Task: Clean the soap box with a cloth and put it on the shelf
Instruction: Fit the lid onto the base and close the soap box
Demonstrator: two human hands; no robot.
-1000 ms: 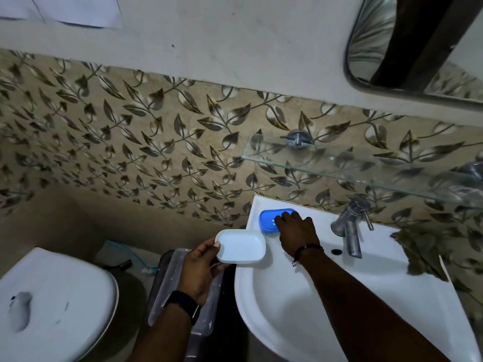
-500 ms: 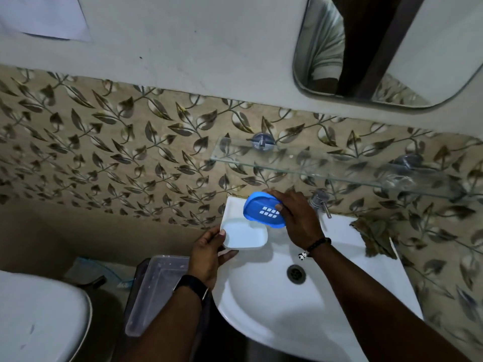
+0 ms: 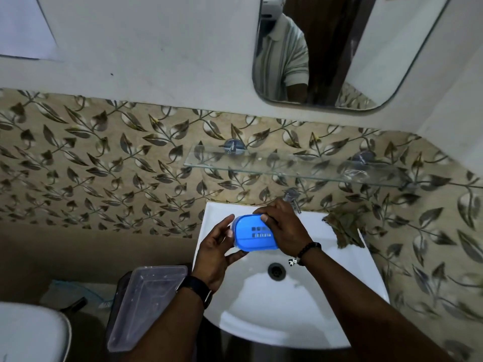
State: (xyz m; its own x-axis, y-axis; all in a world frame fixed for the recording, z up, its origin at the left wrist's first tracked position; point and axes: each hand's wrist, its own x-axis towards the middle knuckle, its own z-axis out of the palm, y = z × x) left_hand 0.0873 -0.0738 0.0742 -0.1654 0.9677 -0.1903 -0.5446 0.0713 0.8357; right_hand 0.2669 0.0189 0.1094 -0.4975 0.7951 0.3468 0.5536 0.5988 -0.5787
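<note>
You hold the soap box (image 3: 254, 235) in both hands above the back left part of the sink (image 3: 339, 291), below the glass shelf (image 3: 287, 169). Its long axis runs left to right, tipped slightly down toward your right. The blue slotted part faces up; a paler rim shows at its left edge.

Your left hand (image 3: 217, 253) cups the left end — thumb along the upper left corner, fingers curled under the lower edge. Your right hand (image 3: 283, 228) closes over the right end, thumb pressing on the blue top beside the slots, fingers wrapped around the far edge.

The shelf lies up and away from both hands, well apart from the box. The cloth (image 3: 342, 228) sits crumpled on the sink's back right corner, nearer your right hand and not touching the box.

Hard to make out:
- The underside of the box is hidden, so whether the two parts are fully seated cannot be told.
- The tap (image 3: 292, 195) is mostly covered by your right hand.
- Low light blurs any dirt on the box.
</note>
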